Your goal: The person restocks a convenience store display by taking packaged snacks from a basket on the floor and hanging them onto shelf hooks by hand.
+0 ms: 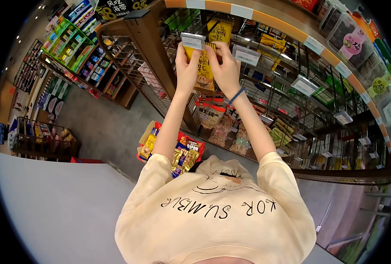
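Between my hands is a yellow snack bag (203,70) with dark Korean lettering and a cartoon figure near its lower end. My left hand (187,66) grips its left edge, with the thumb pointing up along the front. On the opposite edge my right hand (225,66) is closed, its fingers bent around the top corner; a dark blue band circles that wrist. A price tag holder (193,41) stands right above the left thumb and covers part of the bag's top. Behind it, on the wire rack, hangs a similar yellow bag (219,30).
The wire shelf (292,103) curves to the right with several price tags. Bagged snacks (212,115) sit on its lower level. By my left forearm, on the floor side, is a red basket (200,147) of packaged goods. A brown post (153,53) rises left of my hands.
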Available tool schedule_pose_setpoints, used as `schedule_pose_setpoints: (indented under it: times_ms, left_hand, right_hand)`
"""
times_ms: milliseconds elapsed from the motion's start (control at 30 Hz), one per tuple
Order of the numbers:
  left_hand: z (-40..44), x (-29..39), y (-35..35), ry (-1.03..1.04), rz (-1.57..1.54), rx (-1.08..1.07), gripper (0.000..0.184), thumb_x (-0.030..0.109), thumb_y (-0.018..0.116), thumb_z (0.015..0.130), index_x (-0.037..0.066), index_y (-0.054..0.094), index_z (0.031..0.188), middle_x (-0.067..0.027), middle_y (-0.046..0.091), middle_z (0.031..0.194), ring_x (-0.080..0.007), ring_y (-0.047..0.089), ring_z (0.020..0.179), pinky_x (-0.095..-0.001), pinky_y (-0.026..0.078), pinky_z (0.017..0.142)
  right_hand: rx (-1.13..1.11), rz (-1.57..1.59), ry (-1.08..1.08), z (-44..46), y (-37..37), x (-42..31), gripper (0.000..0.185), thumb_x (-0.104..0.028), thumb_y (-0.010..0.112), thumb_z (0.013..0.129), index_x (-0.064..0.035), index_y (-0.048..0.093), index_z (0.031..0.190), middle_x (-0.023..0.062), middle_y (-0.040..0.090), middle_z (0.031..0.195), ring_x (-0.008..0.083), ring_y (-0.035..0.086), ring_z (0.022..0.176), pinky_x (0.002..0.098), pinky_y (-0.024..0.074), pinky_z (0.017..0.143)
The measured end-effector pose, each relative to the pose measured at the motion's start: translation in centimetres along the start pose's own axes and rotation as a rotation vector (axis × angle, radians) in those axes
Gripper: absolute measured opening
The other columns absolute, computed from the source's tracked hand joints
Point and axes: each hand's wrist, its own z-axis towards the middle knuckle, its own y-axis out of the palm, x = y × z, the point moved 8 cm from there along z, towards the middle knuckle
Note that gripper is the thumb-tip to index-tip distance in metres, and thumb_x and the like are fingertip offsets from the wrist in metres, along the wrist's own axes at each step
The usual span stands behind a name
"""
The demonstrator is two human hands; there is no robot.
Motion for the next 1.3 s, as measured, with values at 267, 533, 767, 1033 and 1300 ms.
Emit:
schedule_pose_setpoints:
  times_ms: [267,533,767,1033,1300]
  left_hand:
    - [0.5,-0.3,-0.2,0.013,0.043,0.015,0.012,0.009,0.051,0.091,0.001,0.048,0.100,-0.0023,0.054,0.091,-0.0078,0.050,0.084,-0.0231,0.041,0.076]
    - [1.4,-1.3,-0.9,-0.062,-0.086,0.051,0.013,0.007,0.054,0.088,0.002,0.054,0.100,-0.0007,0.058,0.091,-0.0056,0.052,0.083,-0.0212,0.042,0.074]
    - [1.8,-1.5,-0.9,-0.191,-0.099,0.028,0.014,0.004,0.049,0.087,0.001,0.055,0.100,-0.0025,0.060,0.090,-0.0071,0.057,0.079,-0.0221,0.046,0.071]
    - [1.9,-2.5,-1.0,-0.264,-0.177,-0.003,0.014,0.007,0.049,0.088,0.002,0.056,0.100,-0.0044,0.062,0.092,-0.0095,0.060,0.081,-0.0229,0.047,0.070]
    - [2.0,-4.8,-0.7,-0.330,-0.209,0.016,0.017,0.011,0.053,0.088,0.002,0.057,0.102,-0.0049,0.061,0.100,-0.0110,0.058,0.090,-0.0258,0.045,0.078]
  right_hand:
    - [-0.020,0.006,0.042,0.4,0.5,0.5,0.025,-0.023,0.057,0.089,-0.0023,0.053,0.102,0.0170,0.065,0.083,0.0258,0.065,0.074,0.0307,0.0482,0.062]
    - [-0.058,0.053,0.112,1.2,1.2,1.0,0.025,-0.023,0.056,0.089,-0.0017,0.052,0.103,0.0145,0.065,0.080,0.0209,0.062,0.068,0.0291,0.0459,0.057]
    - [-0.012,0.096,0.097,1.6,1.3,1.2,0.021,-0.019,0.056,0.089,-0.0008,0.052,0.100,0.0115,0.063,0.072,0.0140,0.055,0.058,0.0268,0.0414,0.051]
    - [-0.040,0.109,0.150,1.5,1.5,1.8,0.021,-0.021,0.055,0.090,-0.0017,0.052,0.099,0.0090,0.062,0.069,0.0117,0.052,0.055,0.0253,0.0394,0.049]
    - [-0.101,0.053,0.216,1.8,1.8,3.8,0.020,-0.027,0.055,0.089,-0.0080,0.051,0.095,0.0115,0.062,0.071,0.0265,0.058,0.057,0.0350,0.0418,0.049]
